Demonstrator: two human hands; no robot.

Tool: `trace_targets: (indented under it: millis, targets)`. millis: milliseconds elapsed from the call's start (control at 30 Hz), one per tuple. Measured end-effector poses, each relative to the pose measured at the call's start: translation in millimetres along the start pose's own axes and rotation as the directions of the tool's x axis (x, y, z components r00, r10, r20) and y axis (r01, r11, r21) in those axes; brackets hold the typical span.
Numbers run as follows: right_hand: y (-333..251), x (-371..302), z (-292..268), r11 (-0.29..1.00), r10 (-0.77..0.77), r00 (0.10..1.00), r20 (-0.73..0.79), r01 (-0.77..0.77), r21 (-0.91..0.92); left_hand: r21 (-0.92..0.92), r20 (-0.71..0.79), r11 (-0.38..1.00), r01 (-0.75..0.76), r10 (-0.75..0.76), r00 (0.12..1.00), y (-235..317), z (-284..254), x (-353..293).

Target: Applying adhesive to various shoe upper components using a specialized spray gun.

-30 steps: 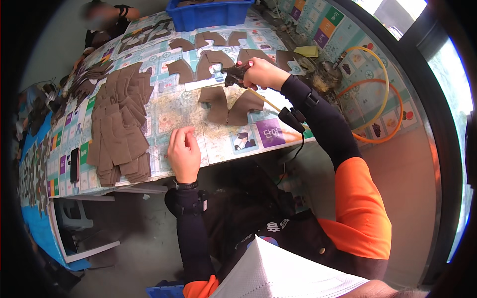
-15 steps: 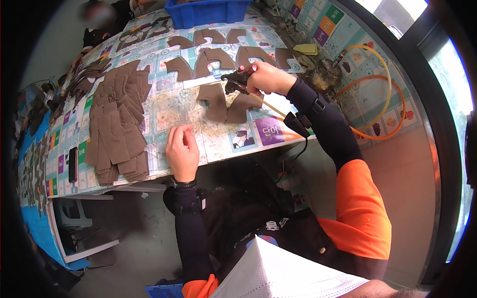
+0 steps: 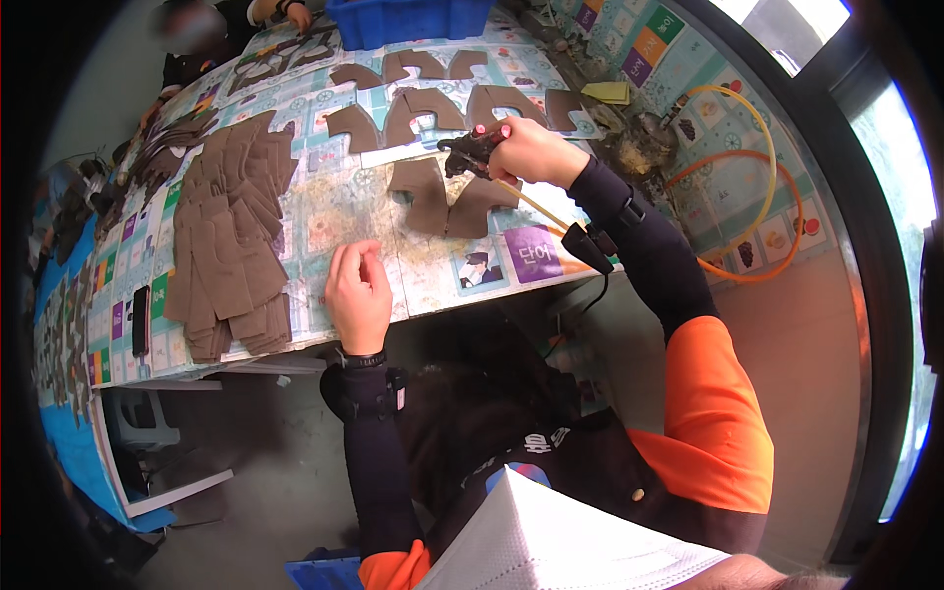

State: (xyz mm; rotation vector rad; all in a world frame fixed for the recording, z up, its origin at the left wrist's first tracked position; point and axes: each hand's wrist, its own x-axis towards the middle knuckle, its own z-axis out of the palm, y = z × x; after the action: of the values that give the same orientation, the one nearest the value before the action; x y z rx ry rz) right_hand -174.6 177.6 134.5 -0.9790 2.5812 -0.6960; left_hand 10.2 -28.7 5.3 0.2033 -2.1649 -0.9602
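Note:
My right hand (image 3: 536, 154) grips a dark spray gun (image 3: 469, 152) with red knobs, a thin yellow hose running from its handle. It is held above a pair of brown cut pieces (image 3: 447, 208) that lie with edges meeting on the table. Whether any spray comes out cannot be seen. My left hand (image 3: 359, 298) rests at the table's front edge, fingers loosely curled in, and nothing shows in it. Left of that hand lies a long overlapping pile of similar brown pieces (image 3: 221, 231). Farther back, more brown pieces (image 3: 423, 108) are laid out in rows.
A blue crate (image 3: 408, 25) stands at the far edge of the patterned table (image 3: 339, 202). Yellow and orange hoses (image 3: 777, 177) loop along the right wall. A phone (image 3: 141, 320) lies left of the pile. Across the table, a co-worker's hand (image 3: 298, 15) is at the far left.
Both my hands stay almost in place, the right still holding the spray gun over the pair of pieces. The co-worker's hand has come farther into view at the far edge.

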Motion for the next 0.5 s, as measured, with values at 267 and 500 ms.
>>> trace_targets:
  millis: [267,500]
  targets:
    - [0.5,-11.1,9.9,0.985,0.056,0.998,0.016,-0.058,0.162,-0.011,-0.003,1.0,-0.002,0.002,1.0,-1.3,0.9,-0.5]
    - [2.2,-23.3,11.5,0.987,-0.093,0.996,0.011,0.091,0.132,-0.027,-0.001,1.0,0.0,0.0,1.0,0.9,0.1,0.9]
